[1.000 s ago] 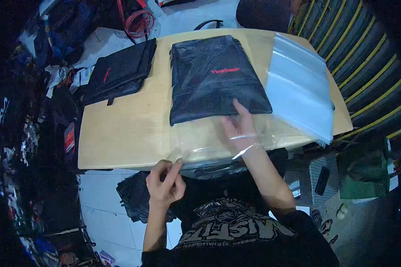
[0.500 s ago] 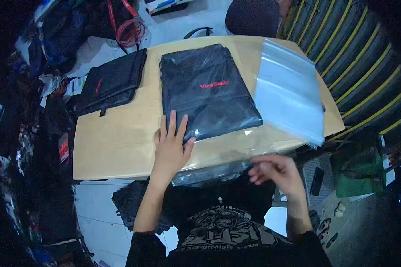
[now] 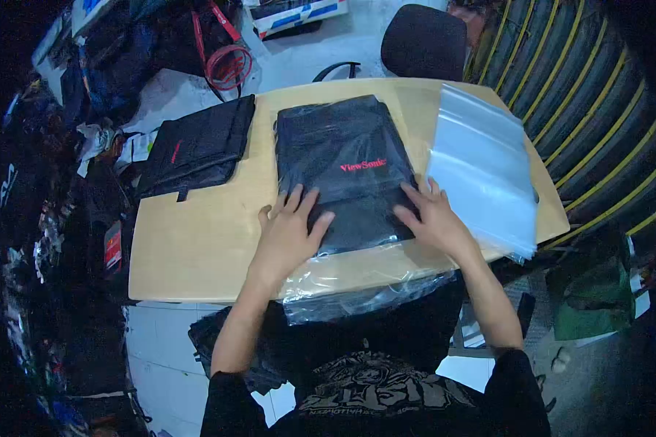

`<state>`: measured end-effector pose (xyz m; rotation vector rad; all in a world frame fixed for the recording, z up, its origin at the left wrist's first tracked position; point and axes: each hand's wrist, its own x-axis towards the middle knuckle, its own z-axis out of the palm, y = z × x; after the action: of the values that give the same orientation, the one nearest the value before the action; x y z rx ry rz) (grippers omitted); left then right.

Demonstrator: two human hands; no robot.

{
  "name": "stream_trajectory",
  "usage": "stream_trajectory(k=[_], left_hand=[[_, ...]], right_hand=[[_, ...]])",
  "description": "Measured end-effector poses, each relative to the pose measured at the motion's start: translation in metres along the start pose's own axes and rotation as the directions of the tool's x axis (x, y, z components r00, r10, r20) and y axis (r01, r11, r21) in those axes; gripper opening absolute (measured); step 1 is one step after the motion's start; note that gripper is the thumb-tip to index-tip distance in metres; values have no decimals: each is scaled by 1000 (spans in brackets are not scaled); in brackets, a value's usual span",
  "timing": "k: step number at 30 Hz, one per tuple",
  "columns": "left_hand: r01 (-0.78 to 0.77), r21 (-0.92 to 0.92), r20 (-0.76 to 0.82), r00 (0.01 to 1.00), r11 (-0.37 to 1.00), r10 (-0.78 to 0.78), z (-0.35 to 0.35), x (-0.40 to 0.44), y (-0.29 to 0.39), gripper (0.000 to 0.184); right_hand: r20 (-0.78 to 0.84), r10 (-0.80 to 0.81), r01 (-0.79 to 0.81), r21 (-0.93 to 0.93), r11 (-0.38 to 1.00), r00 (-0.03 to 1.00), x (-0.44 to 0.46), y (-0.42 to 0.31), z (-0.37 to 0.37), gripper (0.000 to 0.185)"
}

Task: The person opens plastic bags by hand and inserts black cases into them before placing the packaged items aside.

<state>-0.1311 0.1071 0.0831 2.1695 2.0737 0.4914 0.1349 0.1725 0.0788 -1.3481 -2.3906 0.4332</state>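
Observation:
A black bag with red "ViewSonic" lettering (image 3: 342, 138) lies flat inside a clear plastic sleeve in the middle of the wooden table (image 3: 189, 247). My left hand (image 3: 288, 229) rests on its lower left edge with the fingers spread. At its lower right edge lies my right hand (image 3: 437, 218), fingers also apart. The sleeve's loose end (image 3: 364, 297) hangs over the table's front edge. Right of the bag is a stack of clear plastic sleeves (image 3: 485, 175), close to my right hand. Another black bag (image 3: 200, 146) lies at the table's left end.
Ribbed black rolls with yellow stripes (image 3: 583, 109) stand at the right. Beyond the table are a dark seat (image 3: 424, 42) and a red coiled cable (image 3: 228, 67). A green bag (image 3: 598, 298) is at the lower right. Dark folded items (image 3: 215, 339) lie below the table's front edge.
My right hand has moved from the front edge up onto the bag's lower right side. My left hand stays at the lower left, fingers spread. The view has shifted slightly.

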Motion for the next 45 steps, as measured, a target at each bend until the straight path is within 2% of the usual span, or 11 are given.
stream_trajectory(k=[1,2,5,12,16,27,32,34,39,41,45], left_hand=[[25,-40,-3,1000,999,-25,-8,14,5,58],[-47,-53,-162,986,997,37,-8,31,6,54],[-147,33,-376,915,989,148,11,118,-8,53],[84,159,-208,977,984,-50,60,233,-48,66],[142,168,-208,972,976,-105,78,227,-52,63],[98,224,-351,936,970,-14,91,218,-53,58],[80,136,-338,941,987,-30,83,221,-55,60],[41,153,-319,948,987,10,72,210,-48,60],[-76,52,-167,982,996,83,54,151,-5,60],[-86,151,-78,992,985,98,75,130,-6,60],[-56,160,-62,996,986,67,78,127,-1,59]], right_hand=[[6,17,-18,75,997,1000,13,-4,-8,60],[-149,1,23,163,986,989,25,-11,-7,56],[-175,-122,141,103,985,977,85,-4,1,54],[-204,-94,81,-68,994,975,218,46,46,62],[-115,89,-116,-252,961,989,224,36,60,64],[-273,13,-71,-204,976,962,219,50,84,58],[-300,-29,-20,-158,987,953,224,54,79,60],[-325,-74,30,-138,990,943,218,50,71,56],[-58,-91,82,-148,986,994,192,41,44,53],[-15,-113,107,-217,970,993,168,44,57,53],[-163,-115,73,-246,966,980,138,42,72,52]])
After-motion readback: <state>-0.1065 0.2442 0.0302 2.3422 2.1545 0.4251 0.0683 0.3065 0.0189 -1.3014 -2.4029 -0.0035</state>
